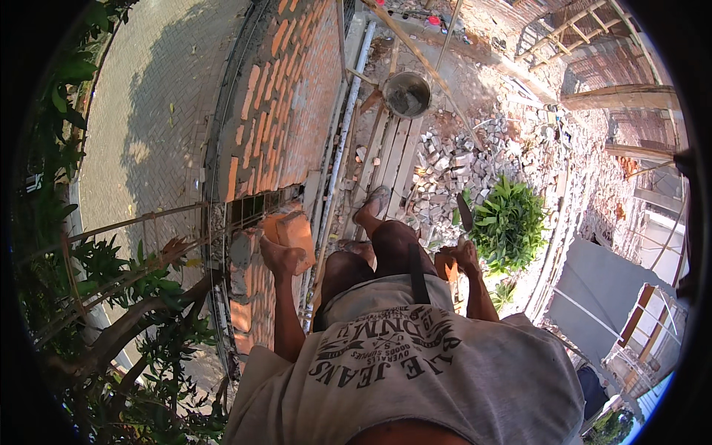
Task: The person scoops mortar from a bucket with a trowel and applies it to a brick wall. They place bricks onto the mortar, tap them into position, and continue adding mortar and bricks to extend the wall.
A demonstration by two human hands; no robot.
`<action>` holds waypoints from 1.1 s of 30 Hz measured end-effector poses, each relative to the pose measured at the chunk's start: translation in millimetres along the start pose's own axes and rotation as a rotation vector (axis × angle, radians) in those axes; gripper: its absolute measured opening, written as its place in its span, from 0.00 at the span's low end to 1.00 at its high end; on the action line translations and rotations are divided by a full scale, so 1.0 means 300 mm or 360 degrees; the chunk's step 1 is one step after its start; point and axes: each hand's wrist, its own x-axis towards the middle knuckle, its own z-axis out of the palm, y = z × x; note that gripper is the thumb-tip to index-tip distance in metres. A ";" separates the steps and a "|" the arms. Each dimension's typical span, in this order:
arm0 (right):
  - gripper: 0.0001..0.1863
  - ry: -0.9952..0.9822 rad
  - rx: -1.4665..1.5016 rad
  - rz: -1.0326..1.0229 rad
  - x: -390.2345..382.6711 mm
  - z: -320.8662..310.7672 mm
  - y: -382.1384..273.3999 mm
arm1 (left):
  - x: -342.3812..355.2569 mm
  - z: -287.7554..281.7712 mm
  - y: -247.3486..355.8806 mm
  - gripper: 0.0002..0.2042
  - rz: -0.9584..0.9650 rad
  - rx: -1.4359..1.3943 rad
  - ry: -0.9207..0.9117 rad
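Note:
At the brick wall's near section, my left hand [282, 257] grips an orange brick [298, 236] from its near side. Another orange surface lies against that brick, partly covered by it. My right hand [466, 257] is out to the right of my knees, closed around the handle of a trowel [465, 213] whose dark blade points away from me. Beside those fingers shows an orange brick-like block [446, 265]; whether the hand also holds it I cannot tell. The brick wall [259, 133] with grey mortar runs along my left, broken by a gap with thin metal bars.
I stand on narrow planks [389, 159]. A bucket [406, 95] with grey mortar sits farther along them. Rubble [452, 159] and a leafy plant [510, 222] lie to the right. Branches [126, 326] and thin rods reach across at left, above a paved road [159, 111].

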 end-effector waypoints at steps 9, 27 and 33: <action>0.10 -0.0167 0.0596 0.0119 -0.070 -0.113 -0.125 | 0.110 0.028 0.200 0.47 -0.0097 0.0141 -0.0067; 0.22 -0.0085 0.0381 0.0272 0.054 -0.143 -0.085 | 0.182 0.075 0.268 0.59 -0.0252 0.0317 -0.0181; 0.22 0.0018 0.0070 0.0253 0.043 -0.193 -0.157 | 0.177 0.097 0.254 0.57 -0.0340 0.0352 -0.0284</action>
